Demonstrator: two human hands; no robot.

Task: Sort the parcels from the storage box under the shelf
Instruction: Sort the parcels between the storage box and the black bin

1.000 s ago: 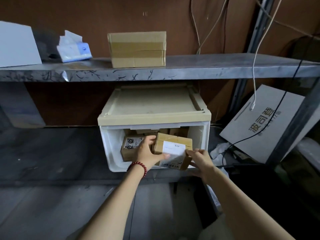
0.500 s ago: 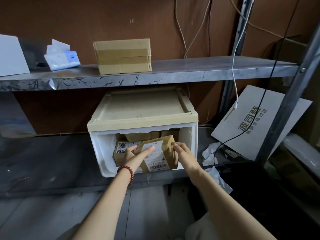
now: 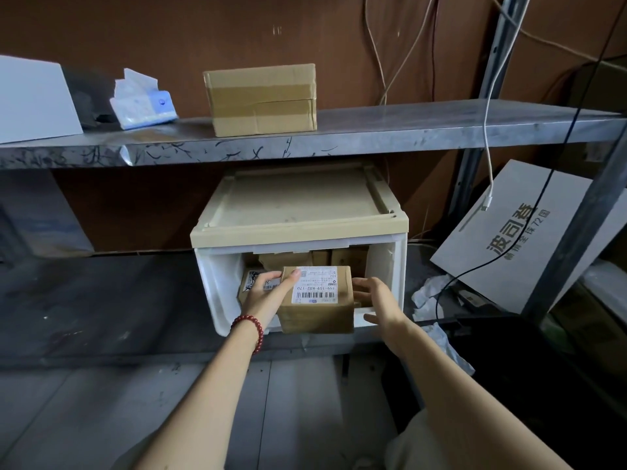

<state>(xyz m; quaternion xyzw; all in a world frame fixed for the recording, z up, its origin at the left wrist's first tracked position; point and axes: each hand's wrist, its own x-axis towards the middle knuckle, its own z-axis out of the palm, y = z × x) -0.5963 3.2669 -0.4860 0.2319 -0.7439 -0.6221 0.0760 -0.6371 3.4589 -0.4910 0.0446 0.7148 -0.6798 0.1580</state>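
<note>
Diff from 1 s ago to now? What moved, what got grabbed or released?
The parcel tipped label-up and came forward over the front lip of the storage box. The left hand grips its left end, thumb on top; the right hand has eased off, fingers loose beside its right end, contact unclear. Unchanged: other parcels inside, cardboard box on the upper shelf.

Covering the rear parcels inside the storage box with the labelled parcel and left hand; cropping the white board at the left edge; leaving fine print on the label unreadable.
</note>
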